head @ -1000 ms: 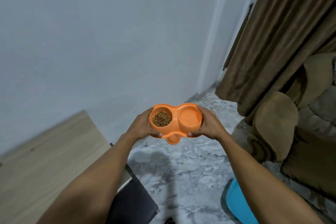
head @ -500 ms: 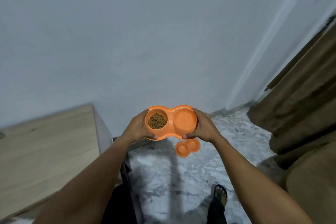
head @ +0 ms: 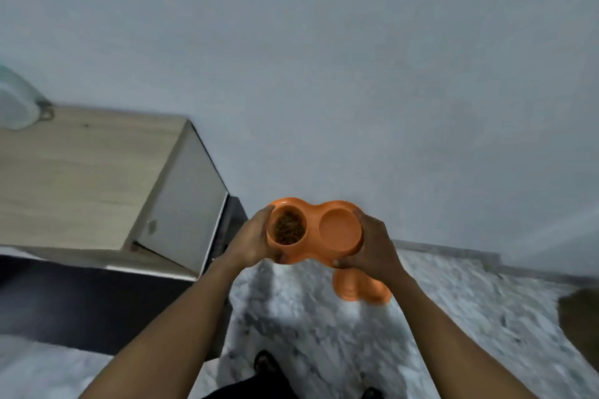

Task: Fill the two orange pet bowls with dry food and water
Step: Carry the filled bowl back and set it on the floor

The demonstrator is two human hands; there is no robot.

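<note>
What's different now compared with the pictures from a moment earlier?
The person turned left toward the wall: the curtain slid out of view, the wooden table fills more of it, and the second orange bowl on the floor shows below the right hand. Unchanged: left hand and right hand grip the orange double bowl by its ends, kibble in its left compartment.

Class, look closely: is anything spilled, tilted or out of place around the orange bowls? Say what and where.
Nothing stands out. The left hand and right hand hold the double bowl about level, dry food inside its left cup. No spill shows on the floor, where the second bowl sits.
</note>
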